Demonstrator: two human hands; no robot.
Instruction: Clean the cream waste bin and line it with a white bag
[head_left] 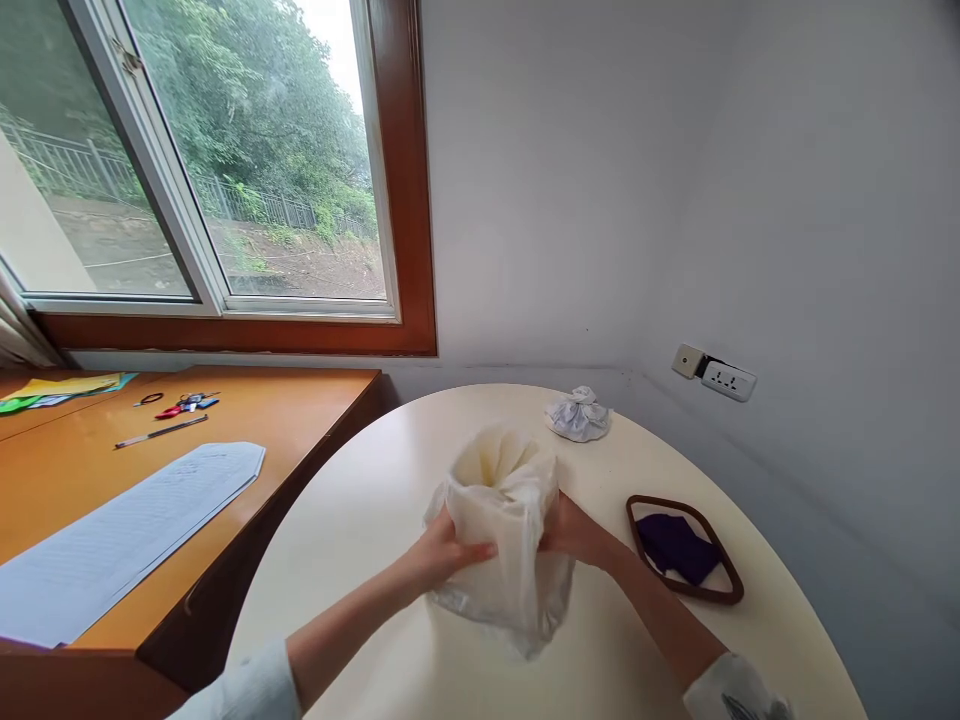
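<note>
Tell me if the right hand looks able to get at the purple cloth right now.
Probably yes: the purple cloth lies uncovered within the brown rim, to the right of the right hand, which would likely first have to release the white bag.

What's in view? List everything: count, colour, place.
open bag: one, white, between the hands
tied bag: one, white, table's far side
frame: one, brown, table's right side
cloth: one, purple, inside frame
round table: one, cream, centre
desk: one, orange, left
papers: uncounted, white, desk's near part
pen: one, dark, desk
ring: one, black, desk
trinket cluster: one, red-blue, beside ring
sheets: several, yellow, green, blue, desk's far left
curtain: one, beige, left edge
window: one, brown-framed, above desk
trees: uncounted, green, outside
fence: one, grey, outside
wall plates: two, beige and white, right wall
walls: two, grey, behind and right
sleeves: two, pale, lower edge
left hand: one, bare, gripping bag's left
right hand: one, bare, gripping bag's right
</note>
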